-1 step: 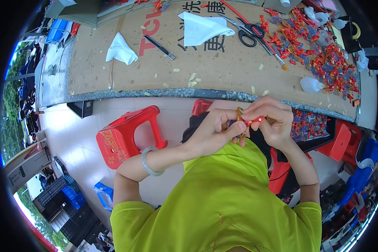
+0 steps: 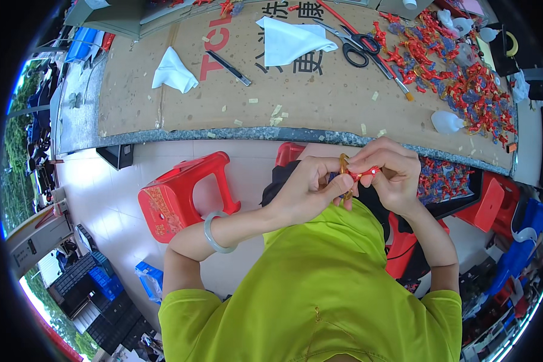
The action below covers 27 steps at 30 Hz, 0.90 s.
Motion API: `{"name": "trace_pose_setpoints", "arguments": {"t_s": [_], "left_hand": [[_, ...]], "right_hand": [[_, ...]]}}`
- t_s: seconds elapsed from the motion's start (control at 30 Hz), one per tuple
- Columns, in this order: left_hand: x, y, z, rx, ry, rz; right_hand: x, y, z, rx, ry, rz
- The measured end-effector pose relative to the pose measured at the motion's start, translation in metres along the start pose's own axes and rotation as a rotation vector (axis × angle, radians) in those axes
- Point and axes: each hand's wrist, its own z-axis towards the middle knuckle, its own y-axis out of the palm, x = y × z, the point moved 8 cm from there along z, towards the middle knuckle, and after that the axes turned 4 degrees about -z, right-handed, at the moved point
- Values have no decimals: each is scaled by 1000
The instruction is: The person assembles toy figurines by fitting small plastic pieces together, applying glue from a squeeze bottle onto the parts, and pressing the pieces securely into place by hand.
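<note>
We have both bare hands up in front of the shirt [image 2: 320, 283], just off the near edge of the tabletop [image 2: 223, 134]. Left hand [image 2: 320, 184]: thumb and forefinger pinching a small red-and-gold piece [image 2: 363, 174] by its gold, curved side. Right hand [image 2: 392, 172]: fingers curled in, pinching the red side of the same piece. So the piece sits between the two hands, above the lap; we can't make out its exact shape, fingers cover part of it. Pale bracelet [image 2: 209, 232] on the left forearm; shirt is yellow-green.

Tabletop carries a cardboard sheet [image 2: 181, 111] with printing and small pale scraps. On its right side we tag a loose heap of red and purplish pieces [image 2: 473, 96], with a white squeeze bottle [image 2: 446, 122] lying at the heap's near edge. Left of the heap: scissors [image 2: 363, 41] with black handles, plus a long red-handled brush [image 2: 398, 78], bristles toward us. Further left, a folded white cloth [image 2: 292, 42], a dark slim cutter [image 2: 229, 68], then a smaller white cloth [image 2: 174, 71].

Below the tabletop, right of the right hand, we note a black bin [image 2: 479, 187] with more red and purplish pieces. Red stool [image 2: 163, 205] on the floor, left.
</note>
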Motion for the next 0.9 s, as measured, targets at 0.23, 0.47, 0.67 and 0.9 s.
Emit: {"name": "trace_pose_setpoints", "arguments": {"t_s": [0.23, 0.47, 0.67, 0.9], "left_hand": [[-7, -2, -2, 77, 68, 44], [-7, -5, -2, 100, 76, 112], [-9, -4, -3, 101, 59, 130], [-7, -4, -3, 81, 57, 161]], "right_hand": [[9, 4, -2, -59, 79, 123], [15, 8, -1, -91, 136, 287], [22, 11, -1, -100, 266, 405], [32, 12, -3, -89, 348, 509]]}}
